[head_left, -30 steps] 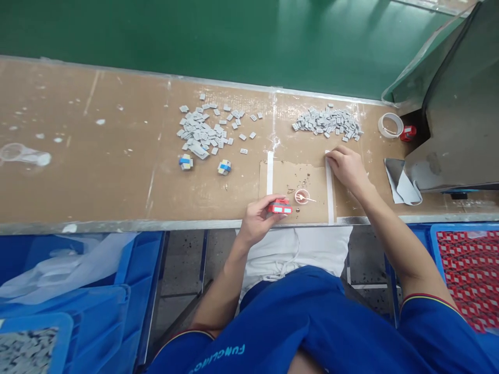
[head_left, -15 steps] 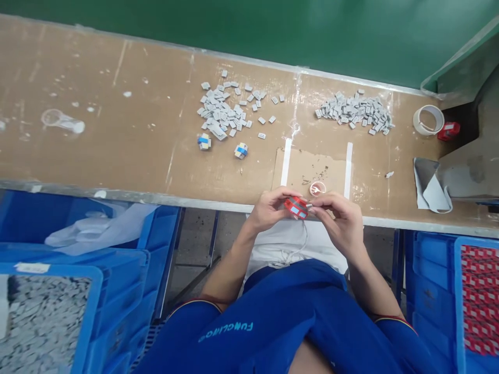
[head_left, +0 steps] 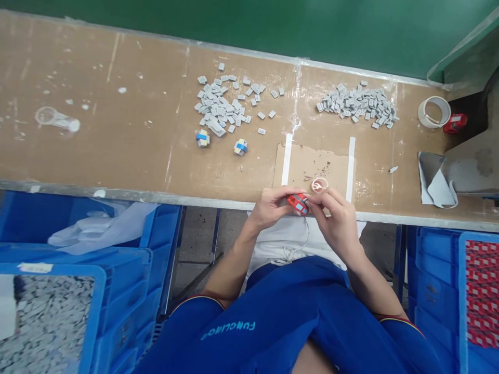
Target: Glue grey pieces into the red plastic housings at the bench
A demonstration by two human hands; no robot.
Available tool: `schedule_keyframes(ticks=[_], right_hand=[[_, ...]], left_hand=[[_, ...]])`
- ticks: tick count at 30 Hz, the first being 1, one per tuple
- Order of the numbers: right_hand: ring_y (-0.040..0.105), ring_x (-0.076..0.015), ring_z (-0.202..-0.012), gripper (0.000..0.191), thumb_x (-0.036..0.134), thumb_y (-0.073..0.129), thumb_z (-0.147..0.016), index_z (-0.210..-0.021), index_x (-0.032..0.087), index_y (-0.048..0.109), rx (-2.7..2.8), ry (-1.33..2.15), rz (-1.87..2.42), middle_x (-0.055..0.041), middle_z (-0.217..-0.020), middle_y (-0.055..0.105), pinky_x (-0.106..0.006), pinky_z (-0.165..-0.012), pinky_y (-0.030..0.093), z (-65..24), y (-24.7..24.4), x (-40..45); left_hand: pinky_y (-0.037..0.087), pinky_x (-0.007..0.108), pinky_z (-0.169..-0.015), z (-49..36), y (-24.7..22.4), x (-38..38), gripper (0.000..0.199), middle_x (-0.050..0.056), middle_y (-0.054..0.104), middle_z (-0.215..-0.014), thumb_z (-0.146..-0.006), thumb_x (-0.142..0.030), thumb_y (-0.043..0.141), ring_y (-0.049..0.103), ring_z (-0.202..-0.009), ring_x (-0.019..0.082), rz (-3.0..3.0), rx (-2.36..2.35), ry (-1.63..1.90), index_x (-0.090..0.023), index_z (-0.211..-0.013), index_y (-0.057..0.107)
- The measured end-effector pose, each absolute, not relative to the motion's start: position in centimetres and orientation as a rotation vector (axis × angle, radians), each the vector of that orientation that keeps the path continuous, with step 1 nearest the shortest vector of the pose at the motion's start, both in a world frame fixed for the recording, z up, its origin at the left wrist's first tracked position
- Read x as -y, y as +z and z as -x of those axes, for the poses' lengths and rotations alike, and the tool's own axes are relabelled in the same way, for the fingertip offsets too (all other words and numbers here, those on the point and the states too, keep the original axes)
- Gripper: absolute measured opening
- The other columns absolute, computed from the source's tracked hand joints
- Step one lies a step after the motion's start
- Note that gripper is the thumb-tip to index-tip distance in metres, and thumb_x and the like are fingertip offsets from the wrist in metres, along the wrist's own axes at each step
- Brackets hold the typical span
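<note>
Where the bench stretches well off to the left of my hands, a clear plastic piece lies on its brown top. Low on that side, a blue crate holds a mass of grey pieces. Nearer, beyond my left hand and to its left, a loose heap of grey tiles spreads out, with two small blocks banded in blue on my side of it. My left hand grasps the left end of a red toy, which sits between my two hands at the bench's near edge. My right hand has its fingertips drawn together at the toy's right end; whether they pinch the toy or some small part, I cannot tell. Just beyond them stands a small cup with something white in it. Farther past my right hand lies another grey heap. Well to its right are a tape roll, a red object beside it, a curled sheet and, lower, rows of red pieces.
</note>
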State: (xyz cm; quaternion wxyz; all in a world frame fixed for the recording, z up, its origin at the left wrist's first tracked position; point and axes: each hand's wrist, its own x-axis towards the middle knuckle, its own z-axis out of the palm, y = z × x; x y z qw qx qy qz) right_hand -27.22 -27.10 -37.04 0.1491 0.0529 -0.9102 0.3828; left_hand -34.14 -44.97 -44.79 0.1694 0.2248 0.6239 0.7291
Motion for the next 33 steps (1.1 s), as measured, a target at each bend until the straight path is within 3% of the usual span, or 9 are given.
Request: schedule_keyframes(ticks=[5, 9, 21, 24, 29, 33], right_hand=[[0.048, -0.0145, -0.065, 0.022, 0.011, 0.058, -0.104, -0.084, 0.019, 0.064, 2.694, 0.725, -0.301, -0.0014, -0.075, 0.055, -0.027, -0.061, 0.037, 27.0, -37.0, 27.3], [0.045, -0.0154, -0.065, 0.025, 0.008, 0.051, -0.106, -0.087, 0.018, 0.064, 2.797, 0.619, -0.474, -0.0020, -0.075, 0.055, -0.028, -0.061, 0.036, 26.9, -36.1, 26.4], [0.064, -0.0144, -0.074, 0.011, 0.016, 0.062, -0.103, -0.104, 0.021, 0.072, 2.576, 1.452, -0.190, -0.0023, -0.084, 0.064, -0.026, -0.066, 0.054, 25.1, -38.6, 25.9], [0.066, -0.0155, -0.076, 0.012, 0.018, 0.063, -0.102, -0.106, 0.021, 0.074, 2.564, 1.460, -0.147, -0.0035, -0.087, 0.066, -0.028, -0.067, 0.056, 25.2, -38.6, 26.2], [0.068, -0.0169, -0.076, 0.014, 0.018, 0.063, -0.101, -0.106, 0.022, 0.075, 2.482, 1.254, -0.038, -0.0048, -0.088, 0.069, -0.030, -0.067, 0.058, 25.7, -39.4, 27.3], [0.069, -0.0167, -0.077, 0.016, 0.017, 0.061, -0.102, -0.107, 0.023, 0.075, 2.446, 1.174, -0.025, -0.0050, -0.089, 0.070, -0.030, -0.067, 0.058, 26.1, -40.4, 27.8]], left_hand=[[0.063, 0.027, -0.087, 34.0, -44.8, 45.0, 0.030, 0.009, 0.085, -0.107, -0.088, -0.031, 0.084, 0.081, -0.096, 0.019, -0.669, -1.815, 2.030, -0.020, -0.116, 0.082], [0.063, 0.025, -0.083, 34.2, -44.6, 45.2, 0.026, 0.008, 0.085, -0.108, -0.088, -0.026, 0.082, 0.080, -0.094, 0.018, -0.737, -1.864, 1.955, -0.020, -0.114, 0.082], [0.061, 0.023, -0.078, 35.1, -44.0, 45.8, 0.029, 0.008, 0.086, -0.100, -0.088, -0.029, 0.083, 0.080, -0.086, 0.017, -0.927, -1.813, 1.838, -0.020, -0.116, 0.083], [0.063, 0.025, -0.082, 34.9, -44.1, 45.6, 0.033, 0.009, 0.086, -0.105, -0.089, -0.033, 0.083, 0.081, -0.090, 0.018, -0.883, -1.784, 1.886, -0.022, -0.120, 0.082], [0.065, 0.031, -0.093, 34.2, -44.8, 45.2, 0.063, 0.012, 0.083, -0.120, -0.075, -0.038, 0.095, 0.081, -0.106, 0.024, -0.706, -1.758, 2.032, -0.023, -0.134, 0.076], [0.065, 0.029, -0.088, 34.0, -44.7, 45.0, 0.055, 0.011, 0.083, -0.118, -0.083, -0.037, 0.089, 0.081, -0.098, 0.022, -0.616, -1.789, 1.999, -0.020, -0.133, 0.075]])
